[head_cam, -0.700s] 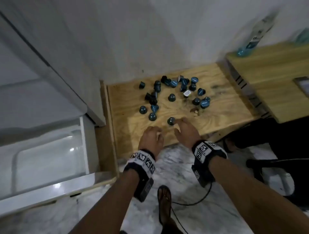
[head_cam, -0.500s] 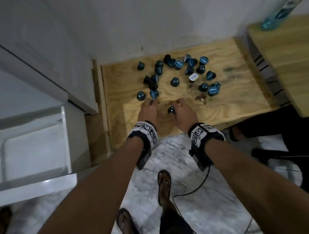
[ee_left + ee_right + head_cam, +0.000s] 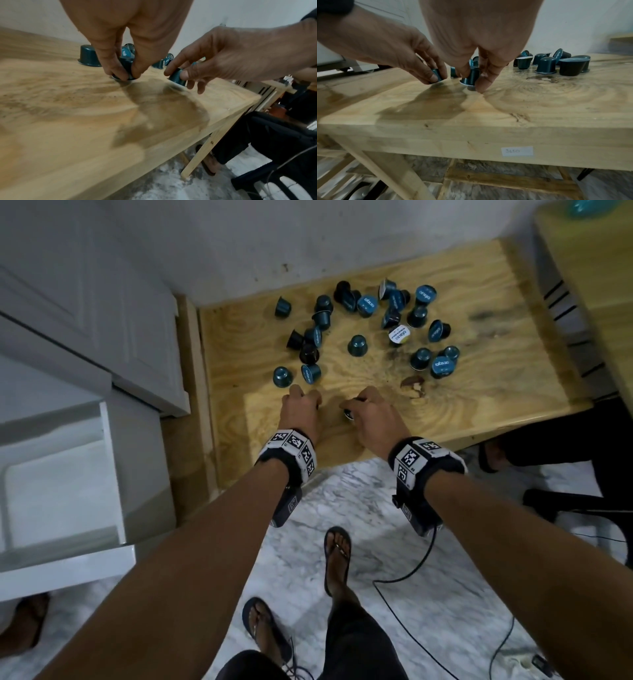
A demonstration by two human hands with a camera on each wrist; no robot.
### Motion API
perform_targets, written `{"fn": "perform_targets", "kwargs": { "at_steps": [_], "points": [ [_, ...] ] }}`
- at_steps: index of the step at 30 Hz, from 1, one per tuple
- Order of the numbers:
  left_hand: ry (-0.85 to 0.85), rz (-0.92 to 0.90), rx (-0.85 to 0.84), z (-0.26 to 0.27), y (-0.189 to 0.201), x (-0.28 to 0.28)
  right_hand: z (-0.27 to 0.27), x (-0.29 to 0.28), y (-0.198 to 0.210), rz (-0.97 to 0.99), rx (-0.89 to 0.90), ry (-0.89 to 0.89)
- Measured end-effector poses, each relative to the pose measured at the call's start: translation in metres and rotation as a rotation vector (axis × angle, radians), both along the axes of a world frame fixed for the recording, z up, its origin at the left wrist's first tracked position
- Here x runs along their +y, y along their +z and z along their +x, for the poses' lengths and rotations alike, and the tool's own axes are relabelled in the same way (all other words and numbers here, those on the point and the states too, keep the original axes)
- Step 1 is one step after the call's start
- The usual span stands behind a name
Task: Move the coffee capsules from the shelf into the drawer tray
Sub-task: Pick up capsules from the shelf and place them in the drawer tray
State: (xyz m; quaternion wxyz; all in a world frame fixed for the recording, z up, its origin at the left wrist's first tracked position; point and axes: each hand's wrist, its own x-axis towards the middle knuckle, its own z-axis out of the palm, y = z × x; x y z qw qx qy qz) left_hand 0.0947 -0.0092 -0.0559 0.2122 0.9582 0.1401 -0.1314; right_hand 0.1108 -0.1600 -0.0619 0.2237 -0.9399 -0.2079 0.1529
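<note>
The left hand [image 3: 126,40] pinches a dark teal capsule [image 3: 126,70] between thumb and fingertips, its silvery rim turned down and touching the wooden shelf [image 3: 479,392]. Just to its right, the right hand [image 3: 477,40] pinches a second capsule [image 3: 470,78] the same way, thumb on one side and fingers on the other, rim down at the wood (whether that rim has left the surface cannot be told). Both capsules are small tapered cups with a domed top, a flared flange and a smooth, faintly glossy shell. Farther back on the shelf lie the remaining capsules [image 3: 358,345], loosely scattered: some stand rim down, some lie on their sides showing round blue foil lids with pale lettering, and one has a white lid [image 3: 399,335]. The shelf is pale plywood with bold swirling grain and darker stains, carried on plain timber legs; a small paper label [image 3: 516,151] with handwritten figures sticks to its near edge. At the left a white drawer [image 3: 113,474] stands open, its inside smooth and pale. Below is grey-veined marble floor [image 3: 370,501].
</note>
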Motion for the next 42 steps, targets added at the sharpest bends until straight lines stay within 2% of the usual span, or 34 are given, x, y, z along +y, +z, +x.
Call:
{"fn": "perform_targets", "kwargs": {
  "at_steps": [5,11,17,22,27,30,32,36,40,42],
  "points": [
    [0.112,-0.157,-0.152,-0.017,0.037,-0.009,-0.002,0.001,0.031,0.080,-0.070,-0.049],
    [0.257,-0.461,-0.355,-0.059,0.114,0.008,-0.020,0.004,0.104,0.318,-0.124,-0.128],
    [0.368,-0.758,-0.466,-0.132,0.200,0.067,-0.059,0.045,0.186,0.488,-0.113,-0.088],
    [0.305,-0.746,-0.500,-0.191,0.242,0.151,-0.103,0.131,0.226,0.454,-0.161,0.044],
    [0.286,-0.649,-0.353,-0.247,0.246,0.260,-0.162,0.230,0.239,0.456,-0.112,0.158],
    [0.250,-0.536,-0.225,-0.268,0.235,0.329,-0.190,0.288,0.238,0.371,-0.070,0.200],
    [0.189,-0.466,-0.120,-0.273,0.230,0.364,-0.202,0.322,0.236,0.300,0.029,0.195],
    [0.020,-0.328,0.088,-0.260,0.215,0.400,-0.205,0.377,0.220,0.081,0.335,0.172],
    [-0.092,-0.250,0.286,-0.230,0.183,0.414,-0.192,0.412,0.195,-0.250,0.408,0.282],
    [-0.142,-0.243,0.394,-0.219,0.166,0.420,-0.185,0.424,0.184,-0.314,0.470,0.296]
  ]
}}
